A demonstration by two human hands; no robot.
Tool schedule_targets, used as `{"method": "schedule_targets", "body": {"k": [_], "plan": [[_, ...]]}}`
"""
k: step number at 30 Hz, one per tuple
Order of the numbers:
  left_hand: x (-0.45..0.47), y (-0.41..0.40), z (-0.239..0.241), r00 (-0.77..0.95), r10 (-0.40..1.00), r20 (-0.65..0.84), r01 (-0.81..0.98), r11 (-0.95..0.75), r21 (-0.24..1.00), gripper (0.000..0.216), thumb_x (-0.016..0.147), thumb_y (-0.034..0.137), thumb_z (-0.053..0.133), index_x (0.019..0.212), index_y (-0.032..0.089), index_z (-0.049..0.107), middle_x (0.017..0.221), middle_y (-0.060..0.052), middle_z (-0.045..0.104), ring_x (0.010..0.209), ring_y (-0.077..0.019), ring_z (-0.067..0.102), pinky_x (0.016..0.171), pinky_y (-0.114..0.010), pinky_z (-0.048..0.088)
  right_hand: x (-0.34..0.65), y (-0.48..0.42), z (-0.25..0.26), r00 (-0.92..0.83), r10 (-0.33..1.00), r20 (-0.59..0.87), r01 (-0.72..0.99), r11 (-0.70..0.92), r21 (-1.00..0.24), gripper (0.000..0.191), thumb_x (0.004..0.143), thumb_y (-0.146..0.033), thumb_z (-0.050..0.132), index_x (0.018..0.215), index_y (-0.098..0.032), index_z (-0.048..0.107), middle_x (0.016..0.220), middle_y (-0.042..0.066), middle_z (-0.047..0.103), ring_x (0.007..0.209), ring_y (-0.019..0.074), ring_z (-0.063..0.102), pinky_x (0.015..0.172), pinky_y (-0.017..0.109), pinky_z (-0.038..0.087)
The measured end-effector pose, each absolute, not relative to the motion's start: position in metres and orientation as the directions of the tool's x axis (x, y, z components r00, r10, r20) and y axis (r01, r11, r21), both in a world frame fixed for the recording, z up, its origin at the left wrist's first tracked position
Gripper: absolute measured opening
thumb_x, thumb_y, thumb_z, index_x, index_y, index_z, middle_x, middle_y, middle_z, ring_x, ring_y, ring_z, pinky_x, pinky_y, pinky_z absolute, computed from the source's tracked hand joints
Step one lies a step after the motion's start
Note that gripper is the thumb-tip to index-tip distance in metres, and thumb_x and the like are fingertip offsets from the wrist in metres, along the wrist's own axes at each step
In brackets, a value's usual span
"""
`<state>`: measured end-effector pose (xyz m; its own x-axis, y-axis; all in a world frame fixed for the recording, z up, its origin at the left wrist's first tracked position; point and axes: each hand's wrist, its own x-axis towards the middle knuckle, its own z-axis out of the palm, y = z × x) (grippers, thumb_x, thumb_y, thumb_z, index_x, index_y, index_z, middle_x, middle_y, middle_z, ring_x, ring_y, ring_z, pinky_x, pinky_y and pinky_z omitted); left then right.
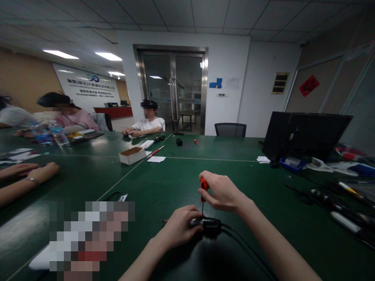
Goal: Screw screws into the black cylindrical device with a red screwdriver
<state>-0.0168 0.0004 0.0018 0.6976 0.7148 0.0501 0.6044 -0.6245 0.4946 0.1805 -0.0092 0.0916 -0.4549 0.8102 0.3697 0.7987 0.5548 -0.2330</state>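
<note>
My left hand grips a small black device with a black cable, holding it down on the green table. My right hand is closed around an orange-handled screwdriver, held upright. Its thin shaft points straight down onto the top of the black device. The cable runs off to the right under my right forearm.
A black monitor stands at the right, with cables and tools beside it. A small open box, papers and another screwdriver lie further back. Other people sit at the left and far side; someone's hands rest at the left edge.
</note>
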Motion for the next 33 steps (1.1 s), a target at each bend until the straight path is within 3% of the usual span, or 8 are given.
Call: {"method": "schedule_targets", "body": {"k": [3, 6, 14, 18, 22, 26, 33], "plan": [[-0.017, 0.001, 0.000, 0.698, 0.714, 0.059, 0.605, -0.631, 0.486, 0.024, 0.090, 0.023, 0.066, 0.113, 0.021, 0.075, 0.112, -0.007, 0.070, 0.104, -0.0248, 0.065, 0.090, -0.030, 0.048, 0.185, -0.007, 0.091, -0.449, 0.831, 0.327, 0.779, 0.544, -0.312, 0.020, 0.092, -0.021, 0.065, 0.109, -0.020, 0.054, 0.092, 0.004, 0.070, 0.079, 0.0182, 0.064, 0.069, 0.027, 0.038], [-0.017, 0.002, -0.001, 0.699, 0.712, 0.064, 0.606, -0.637, 0.477, 0.023, 0.090, 0.023, 0.066, 0.111, 0.021, 0.075, 0.113, -0.007, 0.070, 0.103, -0.0242, 0.065, 0.090, -0.030, 0.048, 0.187, -0.003, 0.089, -0.425, 0.839, 0.341, 0.802, 0.523, -0.287, 0.028, 0.092, -0.023, 0.069, 0.115, -0.021, 0.054, 0.093, 0.004, 0.071, 0.080, 0.0191, 0.065, 0.067, 0.027, 0.036], [-0.017, 0.000, 0.002, 0.693, 0.719, 0.044, 0.624, -0.630, 0.462, 0.024, 0.092, 0.026, 0.065, 0.114, 0.022, 0.074, 0.114, -0.006, 0.069, 0.106, -0.0248, 0.064, 0.090, -0.030, 0.048, 0.189, 0.008, 0.082, -0.381, 0.831, 0.405, 0.859, 0.481, -0.178, 0.033, 0.092, -0.053, 0.070, 0.095, -0.023, 0.055, 0.083, 0.000, 0.066, 0.070, 0.0162, 0.059, 0.059, 0.026, 0.027], [-0.018, 0.001, 0.001, 0.699, 0.713, 0.048, 0.621, -0.639, 0.455, 0.024, 0.092, 0.025, 0.064, 0.114, 0.022, 0.074, 0.114, -0.007, 0.069, 0.106, -0.0244, 0.063, 0.090, -0.030, 0.048, 0.192, 0.006, 0.082, -0.420, 0.809, 0.411, 0.806, 0.541, -0.242, 0.020, 0.090, -0.032, 0.072, 0.097, -0.022, 0.056, 0.096, 0.002, 0.064, 0.077, 0.0153, 0.057, 0.064, 0.026, 0.034], [-0.018, 0.002, -0.001, 0.699, 0.714, 0.046, 0.619, -0.636, 0.461, 0.023, 0.092, 0.025, 0.064, 0.113, 0.023, 0.074, 0.115, -0.006, 0.069, 0.106, -0.0240, 0.063, 0.091, -0.030, 0.047, 0.195, 0.005, 0.081, -0.441, 0.814, 0.377, 0.723, 0.571, -0.388, 0.029, 0.082, -0.011, 0.063, 0.107, -0.021, 0.055, 0.096, 0.001, 0.063, 0.082, 0.0146, 0.058, 0.073, 0.026, 0.042], [-0.017, 0.003, 0.000, 0.687, 0.725, 0.044, 0.626, -0.622, 0.471, 0.025, 0.092, 0.027, 0.063, 0.115, 0.023, 0.074, 0.116, -0.007, 0.069, 0.107, -0.0250, 0.063, 0.093, -0.031, 0.048, 0.197, 0.005, 0.082, -0.412, 0.849, 0.332, 0.752, 0.522, -0.403, 0.034, 0.083, -0.010, 0.063, 0.114, -0.021, 0.054, 0.092, 0.001, 0.064, 0.078, 0.0147, 0.057, 0.071, 0.026, 0.041], [-0.016, 0.002, 0.003, 0.693, 0.720, 0.036, 0.625, -0.625, 0.467, 0.024, 0.093, 0.026, 0.060, 0.111, 0.022, 0.075, 0.113, -0.007, 0.069, 0.104, -0.0248, 0.064, 0.091, -0.031, 0.048, 0.193, 0.006, 0.085, -0.378, 0.851, 0.365, 0.825, 0.489, -0.284, 0.032, 0.086, -0.022, 0.076, 0.111, -0.024, 0.056, 0.088, -0.001, 0.064, 0.073, 0.0148, 0.058, 0.065, 0.025, 0.035]]}}
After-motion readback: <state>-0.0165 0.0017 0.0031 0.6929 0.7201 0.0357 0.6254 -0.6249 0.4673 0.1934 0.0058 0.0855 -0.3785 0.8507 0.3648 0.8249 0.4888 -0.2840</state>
